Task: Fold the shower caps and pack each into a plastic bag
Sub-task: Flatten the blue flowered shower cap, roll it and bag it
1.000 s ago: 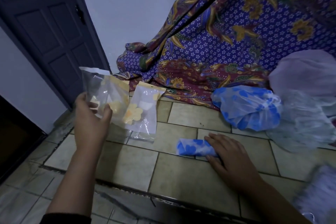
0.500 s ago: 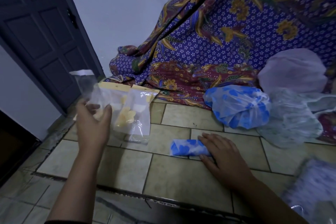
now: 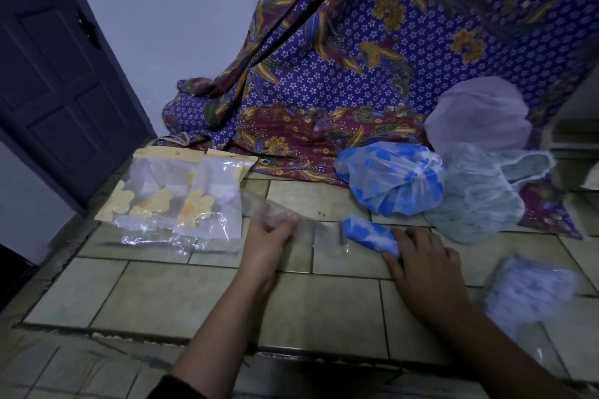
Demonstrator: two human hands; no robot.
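While the left grip [image 3: 269, 233] is closed round one end of a clear plastic bag [image 3: 311, 233], which shows only as a blurred, glassy streak low over the tiled worktop [image 3: 181, 295], the right grip [image 3: 424, 266] holds the folded shower cap [image 3: 369, 233] by its right end, thumb and fingertips curled on it. That cap is a tight blue roll with lighter patches, lying slantwise on the tiles. Its left end is just at the bag's right edge; whether it is inside the mouth I cannot tell. Further left a loose stack of empty bags [image 3: 181, 197], clear with yellow flower prints and yellow header strips, lies flat. Behind the roll sits a puffed-up blue flowered cap [image 3: 392, 178], with a pale greenish cap [image 3: 473, 201] touching it on the right and a whitish pink cap [image 3: 479, 113] behind that. A purple batik cloth [image 3: 372, 52] hangs down at the back and spills onto the tiles. Near the right forearm lies a blurred pale bundle [image 3: 528, 295]. A dark door [image 3: 55, 68] stands at the far left.
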